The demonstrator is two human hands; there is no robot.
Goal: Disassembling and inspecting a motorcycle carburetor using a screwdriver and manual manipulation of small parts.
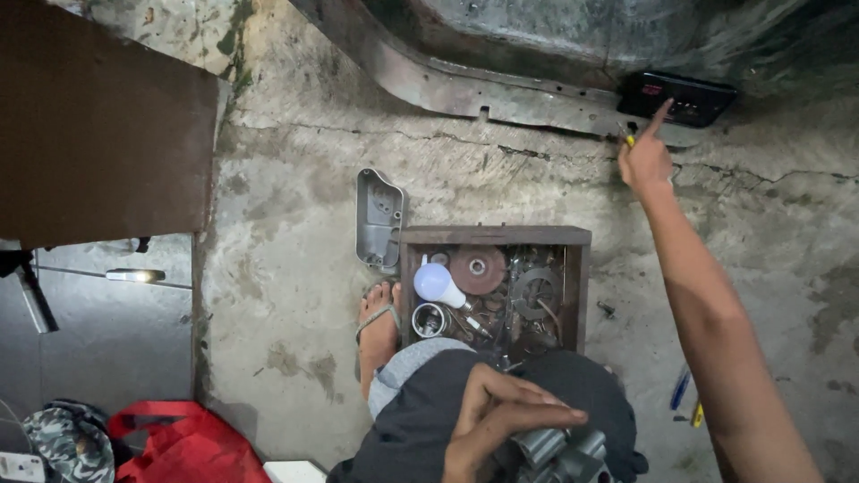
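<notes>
Reaching up and away with our right hand (646,159), we are pressing the extended forefinger against a small black box with a red display (677,97) that is sitting on a rusty metal ledge (501,89) at the top of the view. The other fingers of that hand are curling in around something small and yellow (630,139) — too tiny for us to tell what it is. Our left hand (501,416) is resting low in the frame on our dark-clothed lap, fingers loosely bent and pointing to the right, lying over a grey metal part (559,452); whether it is actually gripping that part we cannot tell.

Between the two hands, on the cracked concrete floor (286,295), a wooden box (495,236) is standing open, and we are looking into a clutter of metal pieces — a white light bulb (438,283), a reddish round disc (477,269), a grey gear-like ring (535,292). Just beside the box on its left, a grey metal housing (378,219) is lying, and our sandalled foot (379,326) is showing below it. A red bag (183,444) is lying at the lower left, and a blue-handled tool (681,390) is lying on the floor to the right of our arm.
</notes>
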